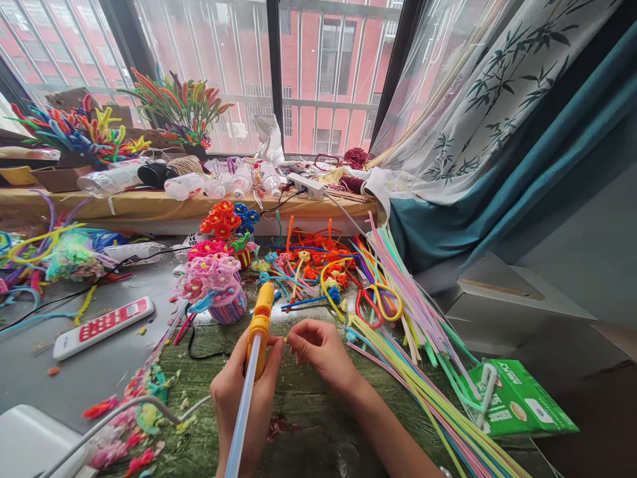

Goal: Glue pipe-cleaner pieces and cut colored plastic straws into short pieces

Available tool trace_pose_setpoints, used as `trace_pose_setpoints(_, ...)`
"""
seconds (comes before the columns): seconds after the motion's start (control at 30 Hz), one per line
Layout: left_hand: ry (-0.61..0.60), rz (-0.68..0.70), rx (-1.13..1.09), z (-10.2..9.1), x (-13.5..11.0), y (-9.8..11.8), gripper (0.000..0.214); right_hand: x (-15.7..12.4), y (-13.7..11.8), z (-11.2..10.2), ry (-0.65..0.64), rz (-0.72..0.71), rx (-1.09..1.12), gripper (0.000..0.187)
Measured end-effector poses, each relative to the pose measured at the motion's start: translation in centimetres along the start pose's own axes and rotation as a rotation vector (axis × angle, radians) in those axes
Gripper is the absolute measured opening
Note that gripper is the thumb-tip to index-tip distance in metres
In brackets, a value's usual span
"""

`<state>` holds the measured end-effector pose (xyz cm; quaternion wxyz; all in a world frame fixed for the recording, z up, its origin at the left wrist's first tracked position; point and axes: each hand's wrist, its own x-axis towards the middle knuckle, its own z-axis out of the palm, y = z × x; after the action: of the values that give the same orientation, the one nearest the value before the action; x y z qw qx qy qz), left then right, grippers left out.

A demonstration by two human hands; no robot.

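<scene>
Gripping left hand (230,386): our plastic glue gun (261,311)
Pinching right hand (321,348): yellowish bit (285,340)
Scissor loops (378,307): two o'clock from it

There is one left hand (227,392), one right hand (323,350), one glue gun (260,324), one remote (104,328), one power strip (307,186) and one green packet (520,385).
</scene>
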<state>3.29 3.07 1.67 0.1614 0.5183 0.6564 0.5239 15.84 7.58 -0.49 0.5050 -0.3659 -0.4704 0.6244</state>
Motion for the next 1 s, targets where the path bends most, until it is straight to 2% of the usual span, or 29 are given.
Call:
trace_pose_setpoints(0.47,0.03,0.008,0.008,0.04,-0.14,-0.29,0.038,-0.04,-0.05,-0.07,0.018,-0.024,-0.052,0.043)
trace_pose_setpoints(1.0,-0.028,0.007,-0.017,-0.04,-0.04,-0.95,0.036,0.11,0.62,-0.03,-0.003,-0.027,-0.015,0.046)
